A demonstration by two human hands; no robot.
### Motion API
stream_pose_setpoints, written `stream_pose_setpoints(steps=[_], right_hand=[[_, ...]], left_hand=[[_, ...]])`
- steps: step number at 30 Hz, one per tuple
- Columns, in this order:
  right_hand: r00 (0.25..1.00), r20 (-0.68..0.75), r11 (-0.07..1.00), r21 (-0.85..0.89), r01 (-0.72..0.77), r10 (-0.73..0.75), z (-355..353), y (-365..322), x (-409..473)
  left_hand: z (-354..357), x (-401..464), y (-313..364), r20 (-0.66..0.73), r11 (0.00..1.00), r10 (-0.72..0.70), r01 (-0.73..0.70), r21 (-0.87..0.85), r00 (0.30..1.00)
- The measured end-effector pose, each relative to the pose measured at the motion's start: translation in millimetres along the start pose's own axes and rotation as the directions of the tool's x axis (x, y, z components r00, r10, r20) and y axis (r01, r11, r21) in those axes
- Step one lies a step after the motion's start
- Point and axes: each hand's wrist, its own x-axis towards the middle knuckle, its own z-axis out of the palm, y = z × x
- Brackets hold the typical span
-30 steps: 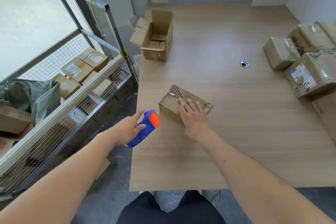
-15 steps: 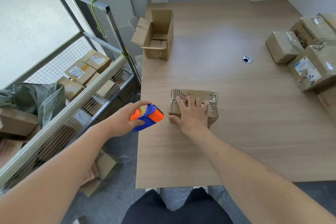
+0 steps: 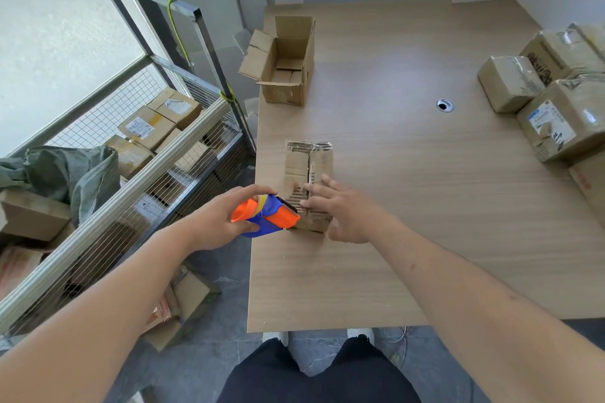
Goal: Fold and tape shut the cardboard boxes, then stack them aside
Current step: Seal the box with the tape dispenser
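Cardboard box [image 3: 308, 180] lies between open box [image 3: 288, 62] and hands [image 3: 347, 211]

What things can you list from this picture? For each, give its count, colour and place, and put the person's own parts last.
small closed cardboard box: one, brown, near left part of the table, under the right hand.
orange and blue tape dispenser: one, at the box's near end.
open cardboard box: one, brown, far left of table.
taped cardboard parcels: several, brown, right edge of table.
wooden table: one, light brown.
round cable hole: one, silver, mid table.
wire mesh cage: one, grey, left, holding labelled boxes.
left hand: grips the dispenser.
right hand: presses on the box.
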Motion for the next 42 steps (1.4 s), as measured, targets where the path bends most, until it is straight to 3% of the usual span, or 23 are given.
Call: stream_pose_setpoints(steps=[5, 9, 12, 13, 15, 17, 20, 24, 30, 33, 38, 42], right_hand=[[0.981, -0.192, 0.996, 0.084, -0.003, 0.019, 10.8, -17.8, -2.0], [0.986, -0.153, 0.996, 0.045, 0.073, -0.065, 14.5, -11.8, -18.1], [0.996, -0.091, 0.992, 0.122, 0.016, -0.005, 8.4, -9.9, -29.8], [0.994, -0.097, 0.961, 0.277, -0.021, 0.049, 2.2, -15.3, -33.0], [0.982, -0.110, 0.742, 0.670, -0.041, 0.154, -11.8, -29.1, -35.5], [0.978, -0.108, 0.561, 0.828, -0.012, 0.180, -28.9, -40.5, -36.3], [0.985, -0.104, 0.528, 0.849, 0.016, 0.138, -43.5, -52.5, -39.6], [0.976, -0.114, 0.421, 0.907, 0.026, 0.185, -43.0, -52.4, -41.1], [0.954, -0.124, 0.405, 0.914, 0.003, 0.273, -31.1, -49.9, -43.7], [0.917, -0.164, 0.358, 0.933, 0.025, 0.365, -24.3, -52.4, -43.7], [0.825, -0.127, 0.279, 0.960, -0.039, 0.551, -9.0, -52.4, -47.5], [0.756, -0.125, 0.273, 0.959, -0.073, 0.642, 4.8, -44.5, -57.9]], left_hand=[[-0.2, -8.5, 2.0, 0.007, 1.000, 0.018, -0.018, -0.006, 1.000], [1.0, -13.2, 2.9, 0.021, 0.999, 0.028, -0.028, -0.016, 0.999], [4.0, -11.1, 8.3, 0.053, 0.999, 0.042, -0.042, 0.012, 0.998], [5.0, -10.5, 10.5, 0.063, 0.998, 0.052, -0.054, 0.022, 0.997], [6.0, -9.9, 16.3, 0.076, 0.997, 0.077, -0.079, 0.014, 0.994], [6.8, -10.9, 22.3, 0.070, 0.995, 0.100, -0.100, 0.004, 0.993], [6.7, -13.6, 30.1, 0.064, 0.992, 0.126, -0.127, 0.001, 0.990], [6.7, -18.9, 39.8, 0.063, 0.988, 0.157, -0.157, 0.005, 0.986], [10.9, -24.9, 46.4, 0.102, 0.989, 0.146, -0.147, 0.008, 0.984], [15.0, -25.8, 45.6, 0.114, 0.992, 0.122, -0.123, 0.004, 0.986], [33.1, -18.9, 48.4, 0.136, 0.954, 0.129, -0.160, 0.255, 0.982], [39.9, -15.2, 48.4, 0.159, 0.939, 0.095, -0.141, 0.313, 0.983]])
